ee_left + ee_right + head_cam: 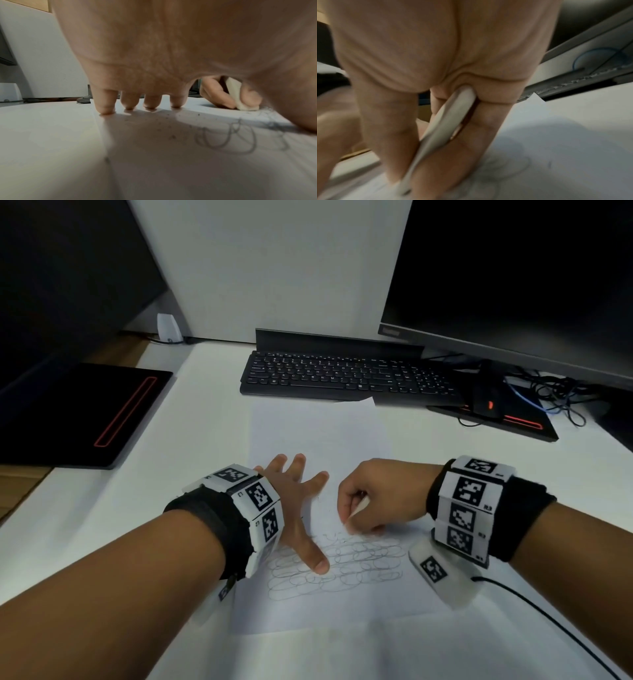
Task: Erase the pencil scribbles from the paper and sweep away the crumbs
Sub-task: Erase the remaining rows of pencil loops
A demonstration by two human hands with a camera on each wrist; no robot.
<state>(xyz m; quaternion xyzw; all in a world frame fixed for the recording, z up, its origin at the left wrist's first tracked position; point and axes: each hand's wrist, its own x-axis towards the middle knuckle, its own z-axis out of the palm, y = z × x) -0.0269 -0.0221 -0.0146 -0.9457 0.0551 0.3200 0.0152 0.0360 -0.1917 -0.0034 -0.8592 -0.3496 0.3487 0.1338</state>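
Paper (322, 436) lies flat on the desk (144, 529) in front of the keyboard (342, 376), pencil scribbles (342, 566) filling its near part. Spread fingers of the left hand (298, 498) press it down beside the scribbles. At their far edge the right hand (370, 494) pinches an eraser (240, 94), tip on the sheet. Erasing looks under way, most loops untouched. Next the eraser must work nearer across the loops while the paper is kept pinned. Crumbs (164, 123) dot the paper beneath the left palm, unswept.
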